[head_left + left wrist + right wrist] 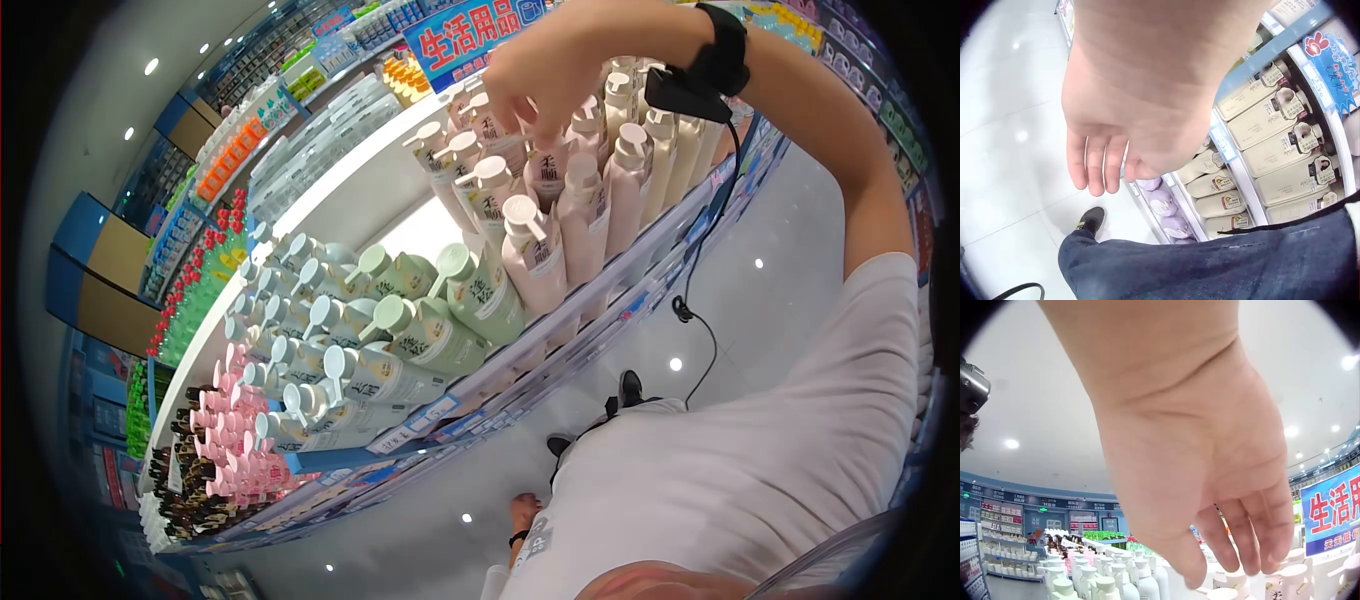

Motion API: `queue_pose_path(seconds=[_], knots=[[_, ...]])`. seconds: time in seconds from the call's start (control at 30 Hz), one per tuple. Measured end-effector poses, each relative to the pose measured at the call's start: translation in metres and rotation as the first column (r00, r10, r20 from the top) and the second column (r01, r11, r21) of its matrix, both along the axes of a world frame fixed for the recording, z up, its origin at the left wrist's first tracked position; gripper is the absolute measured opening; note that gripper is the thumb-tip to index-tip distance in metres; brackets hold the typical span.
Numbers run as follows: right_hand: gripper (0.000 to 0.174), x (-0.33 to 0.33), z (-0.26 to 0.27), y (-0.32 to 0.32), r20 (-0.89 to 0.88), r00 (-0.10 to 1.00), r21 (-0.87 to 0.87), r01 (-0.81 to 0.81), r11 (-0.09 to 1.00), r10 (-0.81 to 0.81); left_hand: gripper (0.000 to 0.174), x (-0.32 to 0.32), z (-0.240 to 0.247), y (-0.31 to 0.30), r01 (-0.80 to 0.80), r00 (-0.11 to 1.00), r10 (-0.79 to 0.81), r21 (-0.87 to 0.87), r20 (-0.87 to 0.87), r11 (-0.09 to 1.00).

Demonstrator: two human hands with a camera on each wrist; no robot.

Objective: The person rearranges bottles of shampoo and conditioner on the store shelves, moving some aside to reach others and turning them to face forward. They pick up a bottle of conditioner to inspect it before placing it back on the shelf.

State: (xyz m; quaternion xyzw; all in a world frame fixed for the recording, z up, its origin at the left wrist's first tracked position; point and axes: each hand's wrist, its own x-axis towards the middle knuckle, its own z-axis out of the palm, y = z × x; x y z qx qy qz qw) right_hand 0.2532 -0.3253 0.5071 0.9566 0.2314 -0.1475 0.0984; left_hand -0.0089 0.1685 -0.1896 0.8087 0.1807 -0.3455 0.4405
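My right hand (555,80) reaches across the shelf top with its fingers pointing down over a group of pale pink pump bottles (540,265). In the right wrist view the fingers (1250,540) hang loosely, right at the white pump heads (1294,575), and nothing shows between them and the thumb. Low beside the body hangs my left hand (525,512). Seen from the left wrist, this hand (1141,137) has relaxed fingers and holds nothing, with cream-coloured bottles (1279,125) on lower shelves behind it.
Green pump bottles (435,335) and light blue ones (370,375) stand left of the pink group. Farther left are bright pink pumps (240,430). A blue sign (475,45) rises behind the shelf. A black cable (690,300) hangs from the right wrist camera.
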Motion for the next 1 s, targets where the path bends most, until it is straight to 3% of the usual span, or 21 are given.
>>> queue_pose_path(seconds=[0.07,0.13,0.37,0.43,0.53,0.63,0.73,0.77,0.83,0.9,1.0], knots=[[0.023,0.002,-0.018,-0.013,0.013,0.996,-0.025,0.084,0.996,-0.084,0.027,0.008,0.014,-0.009,-0.021,1.000,0.021,0.010,-0.001,1.000],[0.026,0.011,-0.032,-0.032,0.025,0.999,0.057,-0.024,0.998,0.023,0.024,0.018,0.050,-0.029,-0.001,1.000,0.001,0.035,0.013,0.999],[0.024,0.006,-0.033,-0.041,0.037,0.996,0.019,-0.077,0.997,0.077,0.024,0.023,0.005,-0.039,-0.039,0.999,0.039,-0.057,-0.011,0.998],[0.032,0.012,-0.034,-0.054,0.116,0.922,0.113,-0.382,0.917,0.370,0.027,0.017,0.002,-0.045,-0.070,0.996,0.069,-0.024,-0.052,0.997],[0.033,0.011,-0.033,-0.055,0.065,0.933,0.205,-0.360,0.910,0.354,0.030,0.003,0.000,-0.050,-0.003,1.000,0.003,-0.020,-0.016,1.000],[0.034,0.009,-0.030,-0.059,0.022,0.943,0.349,-0.319,0.881,0.332,0.033,-0.026,-0.048,-0.042,-0.156,0.986,0.145,-0.159,-0.076,0.975],[0.037,0.007,-0.022,-0.057,0.049,0.957,0.330,-0.285,0.900,0.285,0.034,-0.052,-0.128,-0.028,-0.253,0.958,0.225,-0.153,-0.177,0.955],[0.037,0.006,-0.018,-0.054,0.044,0.953,0.325,-0.296,0.898,0.299,0.034,-0.056,-0.115,-0.034,-0.266,0.954,0.237,-0.158,-0.182,0.951],[0.039,0.006,-0.012,-0.049,-0.037,0.952,0.206,-0.291,0.934,0.304,0.035,-0.059,-0.064,-0.045,-0.188,0.982,0.188,-0.117,-0.011,0.975],[0.039,0.008,-0.011,-0.048,-0.048,0.948,0.243,-0.294,0.925,0.314,0.035,-0.061,-0.046,-0.050,-0.200,0.980,0.198,-0.096,-0.030,0.975],[0.035,0.015,-0.008,-0.047,-0.164,0.963,0.286,-0.160,0.945,0.212,0.035,-0.063,-0.037,-0.062,-0.229,0.973,0.226,-0.076,-0.047,0.970]])
